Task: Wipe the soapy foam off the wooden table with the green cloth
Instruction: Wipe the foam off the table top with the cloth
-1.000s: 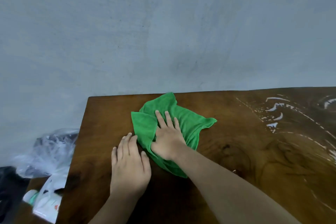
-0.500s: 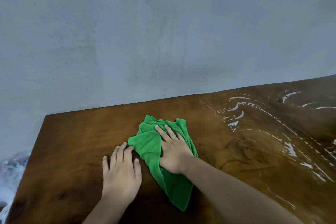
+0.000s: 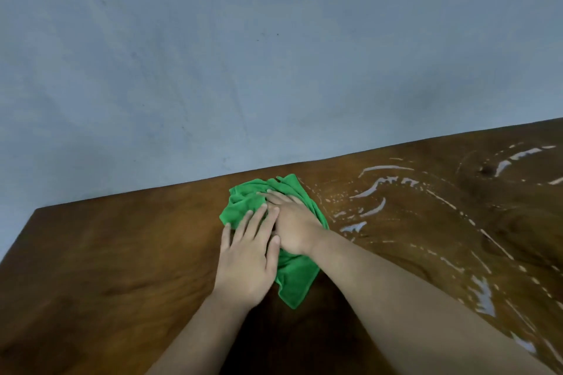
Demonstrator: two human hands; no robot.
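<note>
So from the head camera, the green cloth [image 3: 292, 277] is bunched up on the wooden table [image 3: 122, 253], close to the table's far edge where it meets the grey wall [image 3: 243, 55]. The right hand [image 3: 294, 224] is pressed flat on top of the cloth, fingers spread, palm down, so it's more pinning it than gripping it. The left hand [image 3: 248, 262] lies open too, fingertips resting on the cloth's left side and the palm over its near part, touching the right hand. Neither hand is clenched around anything. The key bit: all the soapy foam [image 3: 377, 186] lies to the right of the cloth, white streaks and blobs starting just beside the cloth's right edge and running well off toward the right end of the table. Left of the cloth the wood looks dry and clean. The cloth's long axis runs roughly near-to-far, so it's already sitting broadside to the foam. I'd guess the next sweep goes rightward, and the right hand is the nearer one to lead it. Most of the foam looks untouched to me.
</note>
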